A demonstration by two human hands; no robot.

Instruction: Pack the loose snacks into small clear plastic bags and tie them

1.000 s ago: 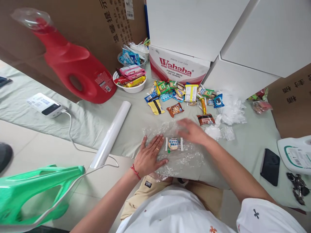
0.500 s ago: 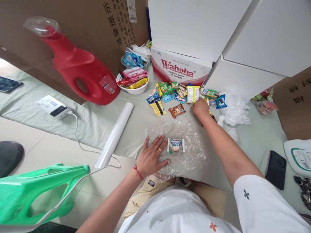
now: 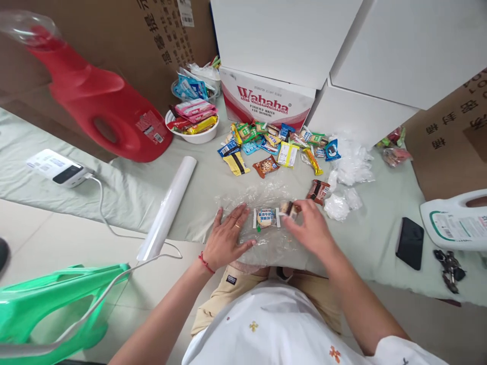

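Because the film (image 3: 266, 238) is thin and crinkly enough to creep, the left hand (image 3: 227, 238) lies flat and open on its left edge, fingers spread, pinning it to the surface (image 3: 213, 177). On the middle of that clear sheet sits a biscuit pack (image 3: 266, 218), a round pale biscuit in a see-through wrapper with blue print and white crimped ends, lying flat and square to the person. The right hand (image 3: 310, 230) is pinched shut on a small snack (image 3: 289, 209), brown and cream in its wrapper, and holds it just beside the pack's right end, low over the film (whether it already touches the sheet I cannot tell).

Further out, a brown wrapped snack (image 3: 318, 191) lies just past the film's far right corner, and beyond it a loose pile of sweets (image 3: 274, 144) spreads in front of the Wahaha box (image 3: 266, 101), within easy reach of the right arm. Crumpled scraps of plastic (image 3: 352, 167) sit to the right of the pile. The roll (image 3: 167, 208) lies slantwise to the left, near the pinning hand. A bowl (image 3: 192, 133) of bars stands by the red jug (image 3: 102, 101), well apart; a phone (image 3: 410, 243) lies off to the right.
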